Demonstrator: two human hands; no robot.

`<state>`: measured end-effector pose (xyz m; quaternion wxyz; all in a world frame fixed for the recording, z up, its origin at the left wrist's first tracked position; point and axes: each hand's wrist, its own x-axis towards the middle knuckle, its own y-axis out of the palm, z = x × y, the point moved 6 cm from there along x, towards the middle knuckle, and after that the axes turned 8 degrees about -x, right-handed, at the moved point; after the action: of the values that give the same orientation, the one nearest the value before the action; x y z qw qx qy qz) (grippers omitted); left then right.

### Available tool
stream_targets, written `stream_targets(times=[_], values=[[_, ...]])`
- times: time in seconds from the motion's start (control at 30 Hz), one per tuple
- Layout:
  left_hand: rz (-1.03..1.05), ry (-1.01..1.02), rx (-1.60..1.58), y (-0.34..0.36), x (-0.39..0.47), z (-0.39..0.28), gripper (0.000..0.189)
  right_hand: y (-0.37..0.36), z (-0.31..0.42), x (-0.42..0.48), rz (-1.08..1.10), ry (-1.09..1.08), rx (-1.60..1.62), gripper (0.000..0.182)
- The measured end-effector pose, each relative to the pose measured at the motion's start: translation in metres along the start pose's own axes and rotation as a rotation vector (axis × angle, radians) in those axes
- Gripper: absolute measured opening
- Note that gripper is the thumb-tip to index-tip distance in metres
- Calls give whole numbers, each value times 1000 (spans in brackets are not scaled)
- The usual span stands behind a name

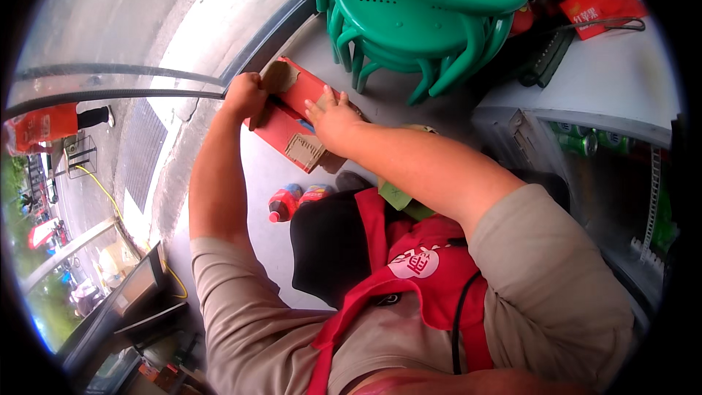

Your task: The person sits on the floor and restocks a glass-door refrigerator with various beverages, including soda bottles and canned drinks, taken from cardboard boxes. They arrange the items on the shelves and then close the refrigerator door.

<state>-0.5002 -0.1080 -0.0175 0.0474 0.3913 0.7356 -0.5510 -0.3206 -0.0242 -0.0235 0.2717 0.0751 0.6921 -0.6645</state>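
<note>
A red cardboard box (pixel 299 99) with torn brown flaps lies tilted in front of me, above the pale floor. My left hand (pixel 247 94) is closed around a torn brown flap at the box's left end. Across the box's right part rests my right hand (pixel 335 123), its fingers spread on the red cardboard. Two drink bottles with red contents (pixel 286 200) lie on the floor by my knee. A green carton piece (pixel 396 196) shows below my right forearm, mostly hidden by it. What the box contains cannot be made out.
Stacked green plastic stools (pixel 406 27) stand ahead. At right is a drinks cooler with green cans (pixel 578 144), below a white top holding a red package (pixel 600 3). A glass door frame (pixel 269 38) borders the left; outside, a person in a red garment (pixel 46 129) stands near a yellow hose (pixel 101 189).
</note>
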Motion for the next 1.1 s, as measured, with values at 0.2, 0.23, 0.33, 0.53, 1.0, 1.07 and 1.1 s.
stream_targets(times=[0.2,0.23,0.33,0.53,1.0,1.07,1.1], values=[[-41,-28,-648,-5,14,72,22,-7,2,-6,-5,-50,34,70],[-106,79,-371,-1,18,73,22,-6,0,-7,-10,-60,30,72],[-274,4,33,-7,-19,-11,18,-20,-13,-22,125,-50,23,75],[-679,-50,48,31,-32,16,15,-7,-4,-17,5,42,163,78],[-459,-348,42,-17,22,47,39,35,0,22,-158,168,388,61],[-694,-246,31,-6,23,53,43,43,-1,23,-190,209,417,60],[-813,-203,24,4,18,61,45,46,-1,22,-213,235,441,59]])
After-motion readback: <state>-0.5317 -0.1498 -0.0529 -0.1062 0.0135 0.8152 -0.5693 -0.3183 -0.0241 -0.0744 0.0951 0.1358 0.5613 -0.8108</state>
